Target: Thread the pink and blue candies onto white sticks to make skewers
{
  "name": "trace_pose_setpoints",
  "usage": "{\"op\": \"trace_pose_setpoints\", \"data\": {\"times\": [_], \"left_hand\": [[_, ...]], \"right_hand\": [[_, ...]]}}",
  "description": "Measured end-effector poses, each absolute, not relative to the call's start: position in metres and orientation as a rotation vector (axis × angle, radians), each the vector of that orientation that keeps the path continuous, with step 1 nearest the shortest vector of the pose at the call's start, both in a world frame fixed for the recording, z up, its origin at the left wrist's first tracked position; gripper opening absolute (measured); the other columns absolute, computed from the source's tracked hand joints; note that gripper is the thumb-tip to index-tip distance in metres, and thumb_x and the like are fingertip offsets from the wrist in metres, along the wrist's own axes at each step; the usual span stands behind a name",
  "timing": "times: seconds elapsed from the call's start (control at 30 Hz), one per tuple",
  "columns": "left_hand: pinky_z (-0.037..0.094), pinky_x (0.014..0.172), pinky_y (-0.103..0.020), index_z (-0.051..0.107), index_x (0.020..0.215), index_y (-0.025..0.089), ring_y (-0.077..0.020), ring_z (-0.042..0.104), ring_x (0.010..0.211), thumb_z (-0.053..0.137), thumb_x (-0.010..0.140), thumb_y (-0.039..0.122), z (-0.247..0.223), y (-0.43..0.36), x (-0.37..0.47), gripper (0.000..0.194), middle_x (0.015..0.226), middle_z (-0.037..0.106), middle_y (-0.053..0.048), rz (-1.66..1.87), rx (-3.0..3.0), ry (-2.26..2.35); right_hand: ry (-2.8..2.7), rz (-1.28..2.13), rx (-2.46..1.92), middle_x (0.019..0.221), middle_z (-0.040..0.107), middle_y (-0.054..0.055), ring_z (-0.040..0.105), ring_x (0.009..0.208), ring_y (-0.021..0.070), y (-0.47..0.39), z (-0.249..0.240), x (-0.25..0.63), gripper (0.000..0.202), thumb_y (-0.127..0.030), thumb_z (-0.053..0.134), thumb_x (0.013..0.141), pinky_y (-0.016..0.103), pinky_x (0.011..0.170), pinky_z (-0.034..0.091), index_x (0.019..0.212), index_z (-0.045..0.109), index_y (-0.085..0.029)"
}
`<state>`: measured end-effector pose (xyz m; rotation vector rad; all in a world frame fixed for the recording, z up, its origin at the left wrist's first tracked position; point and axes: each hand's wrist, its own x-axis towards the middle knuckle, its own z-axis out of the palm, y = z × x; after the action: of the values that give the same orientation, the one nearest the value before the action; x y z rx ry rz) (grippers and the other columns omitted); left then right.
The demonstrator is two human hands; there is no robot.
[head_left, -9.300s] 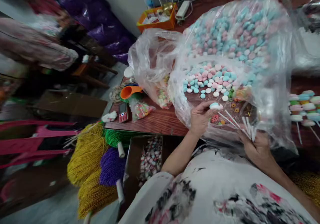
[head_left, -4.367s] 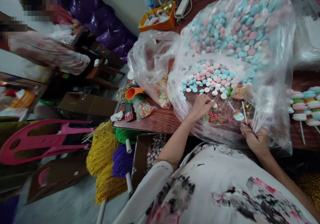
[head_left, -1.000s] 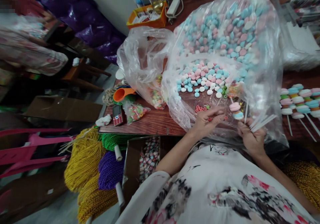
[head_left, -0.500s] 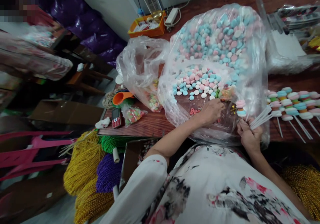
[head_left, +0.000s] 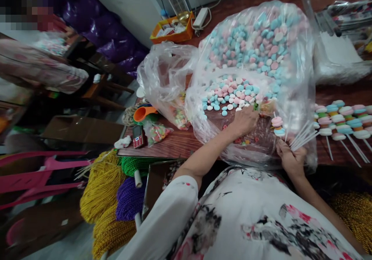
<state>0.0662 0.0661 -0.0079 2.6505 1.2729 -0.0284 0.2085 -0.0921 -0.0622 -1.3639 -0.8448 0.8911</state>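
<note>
Round pink, blue and white candies (head_left: pixel 232 88) show in a clear plastic bag (head_left: pixel 306 58); below it, a white cloth garment (head_left: pixel 247 213) bears black-and-pink flowers.

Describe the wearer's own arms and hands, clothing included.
The left hand and right hand are gloveless, with no watch visible. The left sleeve is white and loose, ending near the elbow, with a small red mark near its edge. The right forearm is bare where visible.

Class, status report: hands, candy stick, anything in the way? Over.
Left hand beside loose candies, grip unclear. Right hand gripping white sticks and candy stick. Clear plastic bag near both.
</note>
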Motion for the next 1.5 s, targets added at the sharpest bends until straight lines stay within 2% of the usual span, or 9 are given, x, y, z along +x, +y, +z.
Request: {"op": "trace_pose_setpoints", "data": {"times": [0.1, 0.2, 0.33, 0.5, 0.63, 0.77, 0.97, 1.23, 1.5], "left_hand": [[0.053, 0.087, -0.04, 0.073, 0.094, 0.014, -0.0289, 0.063, 0.115, 0.048, 0.099, 0.024, -0.008, 0.065, 0.062, 0.028, 0.113, 0.069, -0.016, 0.163, 2.551, 1.18], [0.055, 0.086, -0.036, 0.072, 0.081, 0.014, -0.022, 0.068, 0.098, 0.061, 0.093, 0.028, -0.008, 0.057, 0.049, 0.021, 0.098, 0.073, -0.011, 0.541, 2.049, 1.053], [0.056, 0.067, -0.029, 0.07, 0.076, 0.014, -0.018, 0.073, 0.077, 0.086, 0.07, 0.04, 0.0, 0.04, 0.021, 0.031, 0.086, 0.076, -0.005, 0.816, 1.073, 0.835], [0.054, 0.059, -0.023, 0.072, 0.078, 0.016, -0.0127, 0.07, 0.063, 0.098, 0.047, 0.029, 0.008, 0.022, -0.001, 0.043, 0.073, 0.072, 0.001, 0.914, 0.652, 0.794], [0.053, 0.059, -0.022, 0.076, 0.085, 0.018, -0.0085, 0.064, 0.06, 0.098, 0.047, 0.032, 0.0, 0.015, -0.006, 0.046, 0.075, 0.071, 0.002, 0.946, 0.62, 0.798], [0.054, 0.067, -0.024, 0.077, 0.078, 0.02, -0.0107, 0.065, 0.075, 0.098, 0.05, 0.036, -0.006, 0.011, -0.009, 0.039, 0.085, 0.072, 0.0, 1.1, 0.822, 0.817], [0.054, 0.081, -0.028, 0.081, 0.077, 0.023, -0.0116, 0.065, 0.082, 0.096, 0.061, 0.03, -0.006, 0.009, -0.014, 0.023, 0.086, 0.07, -0.002, 1.325, 1.361, 0.876], [0.055, 0.072, -0.024, 0.082, 0.077, 0.024, -0.0112, 0.065, 0.084, 0.1, 0.048, 0.035, -0.011, 0.002, -0.012, 0.035, 0.093, 0.069, -0.001, 1.11, 0.803, 0.792], [0.052, 0.068, -0.021, 0.079, 0.073, 0.022, -0.0077, 0.061, 0.076, 0.099, 0.043, 0.027, -0.006, 0.001, -0.009, 0.036, 0.088, 0.067, 0.002, 1.111, 0.692, 0.842]], "right_hand": [[-0.815, 0.874, -1.38, 0.06, 0.047, -0.005, 0.04, 0.051, 0.0081, -0.093, -0.063, 0.208, 0.02, -0.038, 0.068, 0.092, 0.024, 0.048, 0.03, 0.086, 0.065, -0.019], [-0.833, 0.885, -1.321, 0.059, 0.046, -0.006, 0.04, 0.05, 0.0086, -0.094, -0.063, 0.209, 0.018, -0.037, 0.067, 0.092, 0.025, 0.048, 0.031, 0.089, 0.066, -0.02], [-0.994, 0.888, -1.313, 0.059, 0.047, -0.005, 0.041, 0.051, 0.01, -0.102, -0.059, 0.208, 0.016, -0.033, 0.064, 0.094, 0.026, 0.05, 0.032, 0.087, 0.066, -0.02], [-1.356, 0.883, -1.351, 0.064, 0.053, -0.002, 0.047, 0.058, 0.0133, -0.112, -0.045, 0.201, 0.013, -0.025, 0.06, 0.094, 0.029, 0.057, 0.037, 0.083, 0.064, -0.021], [-1.594, 0.787, -1.305, 0.065, 0.058, -0.002, 0.051, 0.057, 0.0132, -0.11, -0.03, 0.194, 0.013, -0.015, 0.057, 0.09, 0.027, 0.058, 0.039, 0.081, 0.064, -0.022], [-1.724, 0.63, -1.27, 0.071, 0.065, -0.001, 0.057, 0.057, 0.0125, -0.106, -0.02, 0.193, 0.016, -0.01, 0.055, 0.088, 0.025, 0.058, 0.042, 0.088, 0.066, -0.022], [-1.673, 0.678, -1.371, 0.064, 0.059, -0.004, 0.052, 0.054, 0.0114, -0.11, -0.026, 0.195, 0.013, -0.014, 0.057, 0.09, 0.025, 0.056, 0.039, 0.088, 0.067, -0.021], [-1.266, 1.047, -1.299, 0.056, 0.046, -0.004, 0.041, 0.052, 0.0101, -0.111, -0.029, 0.175, 0.033, -0.028, 0.058, 0.096, 0.025, 0.052, 0.033, 0.064, 0.053, -0.02], [-1.214, 1.087, -1.275, 0.057, 0.045, -0.004, 0.04, 0.053, 0.0096, -0.111, -0.037, 0.174, 0.032, -0.027, 0.059, 0.095, 0.025, 0.051, 0.032, 0.065, 0.054, -0.019]]}}
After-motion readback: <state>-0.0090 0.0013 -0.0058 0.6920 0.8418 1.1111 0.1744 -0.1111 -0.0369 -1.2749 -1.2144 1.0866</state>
